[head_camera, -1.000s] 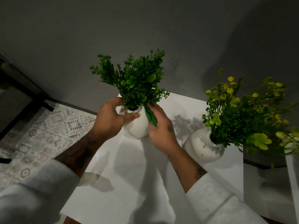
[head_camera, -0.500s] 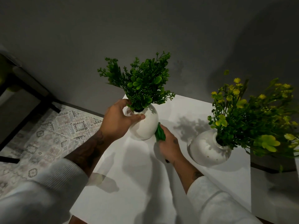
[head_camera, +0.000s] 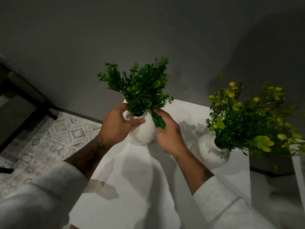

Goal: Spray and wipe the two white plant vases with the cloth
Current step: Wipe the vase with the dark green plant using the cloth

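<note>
Vase [head_camera: 145, 133]: white, round-bodied, at the far left corner of the white worktop [head_camera: 132, 187]; holds a green plant [head_camera: 140, 86]. Whether its base rests on the worktop cannot be told.
Left hand [head_camera: 118, 124]: curled round the vase's neck and shoulder, thumb across the front.
Right hand [head_camera: 170, 136]: fingers closed on a green cloth [head_camera: 158, 120], which is pressed to the vase's right side just under the leaves.
Second vase [head_camera: 209, 151]: white, speckled, on the worktop to the right, apart from both hands; holds a yellow-flowered plant [head_camera: 247, 116].
Rug [head_camera: 49, 138]: patterned, on the floor to the left.
</note>
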Tool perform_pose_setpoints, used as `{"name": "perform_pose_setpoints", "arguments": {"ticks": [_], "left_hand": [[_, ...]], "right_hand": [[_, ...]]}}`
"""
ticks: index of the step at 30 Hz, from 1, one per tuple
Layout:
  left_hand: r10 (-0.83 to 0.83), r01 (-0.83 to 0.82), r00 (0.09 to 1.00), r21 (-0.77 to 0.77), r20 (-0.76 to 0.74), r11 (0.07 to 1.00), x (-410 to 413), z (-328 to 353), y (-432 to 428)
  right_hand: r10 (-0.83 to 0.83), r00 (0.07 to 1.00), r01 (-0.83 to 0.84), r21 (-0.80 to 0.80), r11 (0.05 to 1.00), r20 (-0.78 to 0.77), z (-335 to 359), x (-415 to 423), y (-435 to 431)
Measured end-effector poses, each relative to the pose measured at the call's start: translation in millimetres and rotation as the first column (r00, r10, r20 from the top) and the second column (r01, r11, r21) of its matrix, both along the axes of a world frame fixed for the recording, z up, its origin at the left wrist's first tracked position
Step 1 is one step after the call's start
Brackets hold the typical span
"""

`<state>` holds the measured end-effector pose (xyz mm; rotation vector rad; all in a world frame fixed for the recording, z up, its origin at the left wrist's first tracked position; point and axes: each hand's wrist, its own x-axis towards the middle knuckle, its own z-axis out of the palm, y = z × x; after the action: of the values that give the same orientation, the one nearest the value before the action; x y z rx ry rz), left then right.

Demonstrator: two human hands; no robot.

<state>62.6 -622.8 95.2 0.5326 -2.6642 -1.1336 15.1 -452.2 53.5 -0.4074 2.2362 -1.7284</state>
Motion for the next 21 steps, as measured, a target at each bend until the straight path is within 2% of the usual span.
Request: {"name": "perform_pose_setpoints", "arguments": {"ticks": [3, 6, 9, 11, 13, 16, 21], "left_hand": [[0.001, -0.002, 1.000, -0.032, -0.016, 0.999, 0, 2, 1], [0.007, -0.008, 1.000, -0.063, -0.012, 0.998, 1, 1, 3], [0.018, -0.020, 1.000, -0.094, -0.019, 0.995, 2, 0, 4], [0.021, -0.024, 1.000, -0.125, -0.022, 0.992, 2, 0, 4], [0.026, -0.028, 1.000, -0.144, -0.014, 0.989, 2, -1, 4], [0.030, -0.031, 1.000, -0.138, -0.009, 0.990, 2, -2, 4], [0.010, -0.012, 1.000, -0.133, -0.011, 0.991, 2, -1, 1]], "right_hand": [[0.099, 0.974, -0.088, 0.063, 0.994, -0.206, 3, 3, -3], [0.099, 0.967, -0.091, 0.045, 0.995, -0.235, -4, 3, 0], [0.025, 0.996, -0.034, -0.092, 0.995, -0.090, -11, 4, 1], [-0.037, 0.998, 0.043, -0.122, 0.992, 0.049, -16, 3, 2], [-0.088, 0.986, 0.096, -0.048, 0.994, 0.139, -24, 2, 4], [-0.077, 0.979, 0.065, 0.071, 0.995, 0.190, -37, 0, 7], [0.088, 0.955, -0.175, 0.300, 0.938, 0.282, -58, 3, 13]]}}
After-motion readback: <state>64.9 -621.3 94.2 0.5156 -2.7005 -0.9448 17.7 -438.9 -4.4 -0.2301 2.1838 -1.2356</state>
